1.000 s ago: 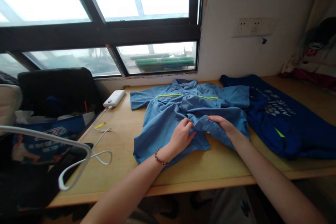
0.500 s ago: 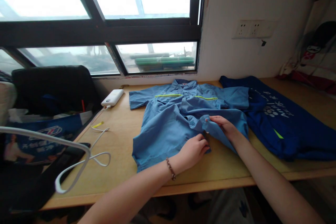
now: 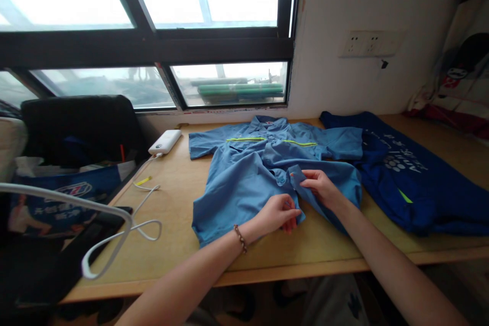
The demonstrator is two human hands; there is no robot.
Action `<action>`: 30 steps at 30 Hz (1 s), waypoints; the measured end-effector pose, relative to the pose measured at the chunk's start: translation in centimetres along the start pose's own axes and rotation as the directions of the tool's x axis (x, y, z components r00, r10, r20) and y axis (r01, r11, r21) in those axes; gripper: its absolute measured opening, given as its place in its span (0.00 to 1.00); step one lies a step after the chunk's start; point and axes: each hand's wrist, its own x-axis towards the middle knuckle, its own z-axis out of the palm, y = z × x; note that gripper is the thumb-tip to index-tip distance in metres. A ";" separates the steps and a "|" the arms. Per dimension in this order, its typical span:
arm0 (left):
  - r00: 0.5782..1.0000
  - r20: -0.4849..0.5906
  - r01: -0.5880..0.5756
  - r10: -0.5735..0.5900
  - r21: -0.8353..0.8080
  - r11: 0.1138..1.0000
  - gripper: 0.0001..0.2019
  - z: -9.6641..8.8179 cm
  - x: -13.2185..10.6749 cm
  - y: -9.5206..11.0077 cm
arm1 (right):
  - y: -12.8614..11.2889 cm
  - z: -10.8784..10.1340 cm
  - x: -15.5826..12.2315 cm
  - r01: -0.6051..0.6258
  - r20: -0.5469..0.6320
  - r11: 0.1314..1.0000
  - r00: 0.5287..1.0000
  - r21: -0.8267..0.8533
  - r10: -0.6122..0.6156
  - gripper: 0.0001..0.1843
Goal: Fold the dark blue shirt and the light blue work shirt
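A light blue short-sleeved shirt with neon yellow chest stripes lies spread on the wooden desk, collar toward the window. My left hand, a bead bracelet on its wrist, pinches the bottom corner of the shirt's front edge near the hem. My right hand grips the other front panel's edge a little higher, fingers closed on the cloth. The two hands are close together over the shirt's lower front.
A dark blue garment with white print lies to the right, overlapping the shirt's sleeve. A white power bank and its cable sit at the left. A white hanger juts in from the left beside a black chair holding bags.
My left hand slid down from the middle of the shirt front to its bottom corner and pinched it. My right hand kept its hold and shifted slightly left.
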 end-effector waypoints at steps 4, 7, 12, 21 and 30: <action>0.990 -0.131 -0.012 -0.049 -0.428 0.904 0.13 -1.1 0.3 0.6 | -0.1 0.8 -0.4 0.031 0.096 0.971 0.995 -0.237 -0.008 0.16; 0.974 -0.211 -0.049 -0.081 -0.547 0.835 0.12 -1.9 0.3 0.9 | -0.2 0.8 -0.4 0.012 0.166 0.960 0.985 -0.278 0.036 0.16; 0.972 -0.222 -0.072 -0.078 -0.596 0.800 0.12 -2.2 -0.1 0.8 | 0.1 0.1 -0.1 -0.147 0.168 0.980 0.971 -0.133 0.169 0.14; 0.944 -0.317 -0.086 -0.093 -0.507 0.857 0.13 -1.7 0.1 0.8 | 0.3 0.6 -0.3 -0.043 0.166 0.971 0.983 -0.236 0.084 0.19; 0.924 -0.368 -0.090 -0.104 -0.474 0.876 0.14 -1.2 0.5 0.4 | 1.6 1.2 0.2 0.109 0.059 0.872 0.994 -0.477 -0.092 0.14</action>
